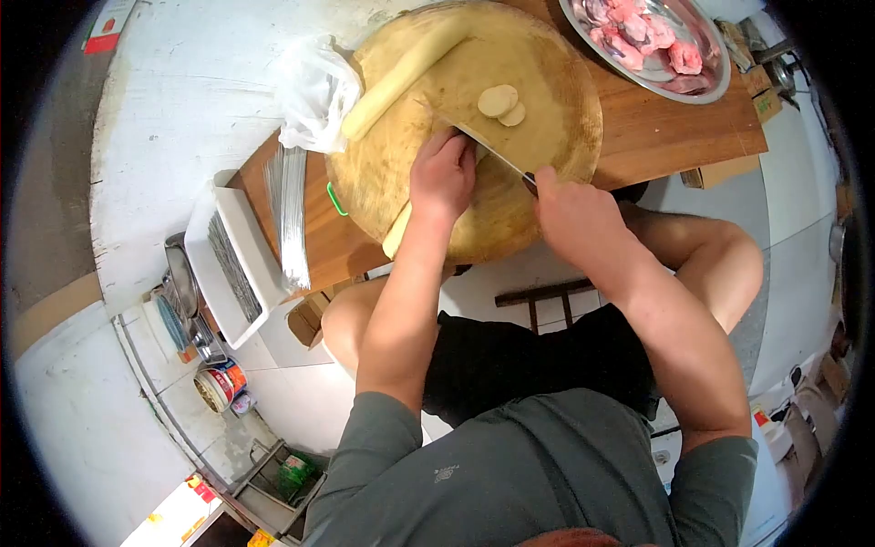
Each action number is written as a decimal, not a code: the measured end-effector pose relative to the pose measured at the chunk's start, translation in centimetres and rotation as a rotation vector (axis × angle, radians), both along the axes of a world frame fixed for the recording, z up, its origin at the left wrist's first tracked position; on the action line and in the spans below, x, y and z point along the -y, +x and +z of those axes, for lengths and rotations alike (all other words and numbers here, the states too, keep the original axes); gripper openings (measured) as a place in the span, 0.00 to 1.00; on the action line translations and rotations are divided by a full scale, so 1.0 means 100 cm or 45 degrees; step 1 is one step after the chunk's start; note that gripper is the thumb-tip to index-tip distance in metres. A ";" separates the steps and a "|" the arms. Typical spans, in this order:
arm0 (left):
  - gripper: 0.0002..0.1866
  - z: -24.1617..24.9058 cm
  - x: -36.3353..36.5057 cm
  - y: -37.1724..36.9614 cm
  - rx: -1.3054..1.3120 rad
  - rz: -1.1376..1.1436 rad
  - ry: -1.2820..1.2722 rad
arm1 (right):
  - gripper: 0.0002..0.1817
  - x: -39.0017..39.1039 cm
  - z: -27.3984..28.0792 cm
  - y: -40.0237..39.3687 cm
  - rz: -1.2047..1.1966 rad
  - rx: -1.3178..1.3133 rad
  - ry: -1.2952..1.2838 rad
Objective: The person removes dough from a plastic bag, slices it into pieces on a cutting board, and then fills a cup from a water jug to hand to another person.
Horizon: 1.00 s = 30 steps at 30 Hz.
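Note:
My right hand (581, 223) is closed around the handle of a knife (499, 157), whose thin blade reaches left across the round wooden chopping board (556, 73). My left hand (442, 178) is closed over a pale peeled root vegetable (396, 235), its fingers right beside the blade. Most of that root is hidden under the hand and forearm; one end shows at the board's near left edge. Beyond the blade lie a few round pale slices (498, 100), partly overlapping. A second long peeled root (406, 77) rests along the board's far left side.
A metal bowl (720, 87) with raw pink meat pieces stands at the far right of the wooden table (674, 137). A white plastic bag (319, 96) touches the board's left side. Thin metal skewers (290, 210) lie near a white tray (272, 283) holding more.

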<state>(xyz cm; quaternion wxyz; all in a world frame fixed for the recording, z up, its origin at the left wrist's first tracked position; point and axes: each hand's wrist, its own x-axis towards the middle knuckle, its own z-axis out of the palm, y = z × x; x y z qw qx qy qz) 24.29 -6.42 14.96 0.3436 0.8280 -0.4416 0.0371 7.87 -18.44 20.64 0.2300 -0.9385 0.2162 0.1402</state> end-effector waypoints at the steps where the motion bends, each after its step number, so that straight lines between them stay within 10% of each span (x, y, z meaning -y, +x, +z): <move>1: 0.04 -0.001 0.000 0.001 0.000 -0.001 -0.005 | 0.11 0.000 -0.003 0.001 -0.007 0.002 0.001; 10: 0.04 -0.003 -0.001 0.000 0.039 -0.007 -0.050 | 0.10 0.009 0.001 0.006 -0.047 0.001 0.001; 13: 0.05 -0.004 -0.005 0.001 -0.042 -0.066 -0.065 | 0.15 0.039 -0.023 0.011 -0.141 0.459 0.461; 17: 0.05 0.003 -0.004 0.002 -0.080 -0.049 0.036 | 0.14 0.057 0.014 0.010 -1.089 0.048 1.675; 25: 0.07 0.005 -0.006 -0.002 -0.021 -0.029 0.029 | 0.13 0.077 -0.010 -0.002 -1.202 0.124 2.296; 30: 0.07 0.004 -0.008 -0.005 0.016 -0.030 -0.014 | 0.15 0.070 0.019 -0.013 -1.079 0.273 1.907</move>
